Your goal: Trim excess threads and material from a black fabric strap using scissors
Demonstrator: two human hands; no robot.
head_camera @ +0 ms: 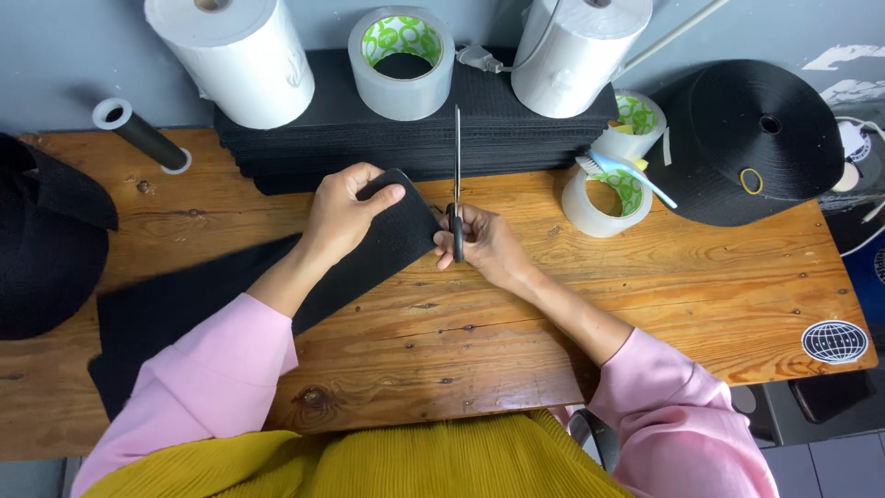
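- Pink sleeves (198, 373) are filling the bottom of the frame.
- Left hand (343, 214) is pinching the black strip (387, 242) at centre.
- Right hand (484, 243) is gripping scissors (456, 180), blades pointing up.

A long strip of black woven fabric (277, 286) is laid slantwise across the wooden desk (645, 286), running from near the front left corner up toward the middle, where its rounded end is lifted and pinched. Just beside that end, a pair of scissors with black handles and slim steel blades (456, 184) is held upright over the desk's middle, the blades pointed toward the back edge and closed together.
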